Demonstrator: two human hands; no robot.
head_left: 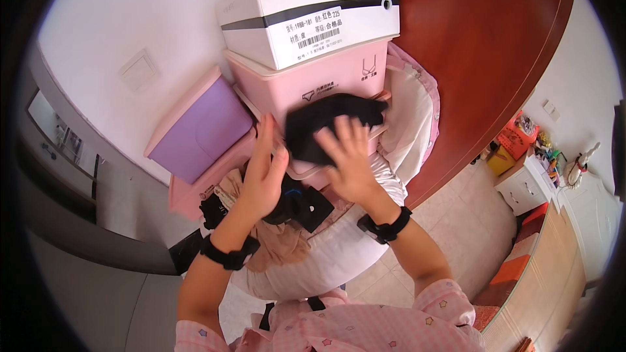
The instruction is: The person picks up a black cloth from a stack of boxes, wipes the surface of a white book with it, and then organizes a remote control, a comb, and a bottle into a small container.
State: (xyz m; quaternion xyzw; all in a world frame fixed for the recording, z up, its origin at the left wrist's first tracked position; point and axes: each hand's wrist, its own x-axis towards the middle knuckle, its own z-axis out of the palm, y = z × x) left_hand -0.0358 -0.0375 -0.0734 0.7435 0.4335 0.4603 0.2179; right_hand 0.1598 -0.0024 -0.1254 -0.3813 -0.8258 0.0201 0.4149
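Note:
A bundle of black cloth (306, 120), slightly blurred, lies against the front of a pink storage box (257, 81). My right hand (352, 160) rests flat on or just over the cloth, its fingers spread. To the left of the cloth, my left hand (262, 173) is held edge-on with its fingers stretched out; nothing shows in it. Below the hands sit more dark garments (313, 212) and a beige garment (280, 248), on a white padded surface (332, 264). Each wrist wears a black strap.
On the pink box stands a white shoe box (261, 0) with a black stripe. Left of it, a purple bin (202, 127) sits on another pink bin (189, 189) by the wall. A reddish-brown wooden panel (476, 45) rises at right. Farther right is a white cabinet (525, 189).

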